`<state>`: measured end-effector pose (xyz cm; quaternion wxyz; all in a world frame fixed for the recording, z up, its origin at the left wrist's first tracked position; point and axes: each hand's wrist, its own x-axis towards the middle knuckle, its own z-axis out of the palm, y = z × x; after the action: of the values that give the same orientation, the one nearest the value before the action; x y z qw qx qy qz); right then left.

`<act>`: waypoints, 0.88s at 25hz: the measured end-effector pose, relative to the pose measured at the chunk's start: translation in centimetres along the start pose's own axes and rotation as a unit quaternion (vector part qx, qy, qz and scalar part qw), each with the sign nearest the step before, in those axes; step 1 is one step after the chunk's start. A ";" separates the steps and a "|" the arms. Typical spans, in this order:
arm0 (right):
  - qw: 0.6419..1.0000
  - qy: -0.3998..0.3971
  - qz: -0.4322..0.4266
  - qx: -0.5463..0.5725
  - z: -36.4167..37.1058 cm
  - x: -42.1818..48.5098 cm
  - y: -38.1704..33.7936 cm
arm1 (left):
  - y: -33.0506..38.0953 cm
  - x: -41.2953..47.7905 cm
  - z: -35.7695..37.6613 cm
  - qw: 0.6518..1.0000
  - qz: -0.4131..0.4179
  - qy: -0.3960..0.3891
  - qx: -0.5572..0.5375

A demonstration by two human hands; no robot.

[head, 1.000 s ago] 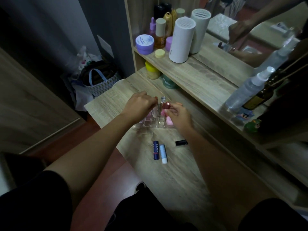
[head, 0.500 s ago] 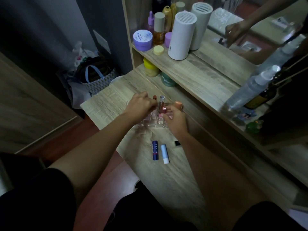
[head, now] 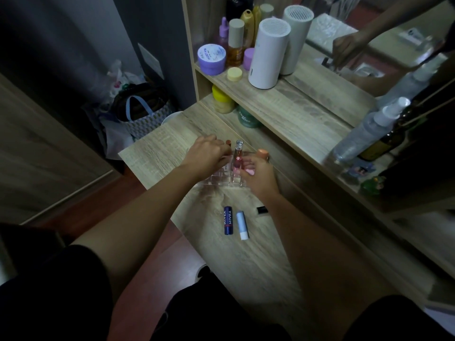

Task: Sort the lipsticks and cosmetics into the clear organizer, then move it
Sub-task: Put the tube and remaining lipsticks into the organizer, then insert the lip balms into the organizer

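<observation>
Change since a second ago: right hand (head: 258, 177) has shifted nearer the clear organizer (head: 222, 179), partly covering the small black item (head: 262, 209); an orange-capped tube (head: 263, 153) now shows beyond it. Organizer: mid-desk (head: 160, 153), between both hands, rigid, light, slick, likely brittle; best gripped by opposite side walls. Left hand (head: 208, 157) curled over compartments, right pinching something pink, contents uncertain; navy stick (head: 228, 220) reads "NIVEA", pale blue stick (head: 242, 225) unlabelled.

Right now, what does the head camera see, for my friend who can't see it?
Both hands, left hand and right hand, reach into a clear organizer on a wooden table. A blue lip balm, white lip balm and small black item lie nearby.
</observation>
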<state>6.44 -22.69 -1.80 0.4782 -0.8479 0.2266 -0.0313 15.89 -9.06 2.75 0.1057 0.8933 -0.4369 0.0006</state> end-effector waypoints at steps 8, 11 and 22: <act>0.994 -0.013 -0.045 -0.099 -1.3 -4.6 1.1 | 2.3 -8.3 1.1 0.975 -0.058 -0.009 -0.215; 0.982 -0.104 -0.026 -0.155 -1.2 -6.3 1.8 | 3.4 -10.4 3.2 0.967 -0.064 -0.138 -0.206; 0.972 -0.125 0.046 -0.194 0.2 -9.4 3.4 | 4.9 -11.1 6.2 0.954 -0.106 -0.217 -0.177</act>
<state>-3.13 -20.14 -3.18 0.3301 -0.9104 0.2055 0.1413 4.65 -4.48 -3.45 0.1638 0.8800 -0.3456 -0.2816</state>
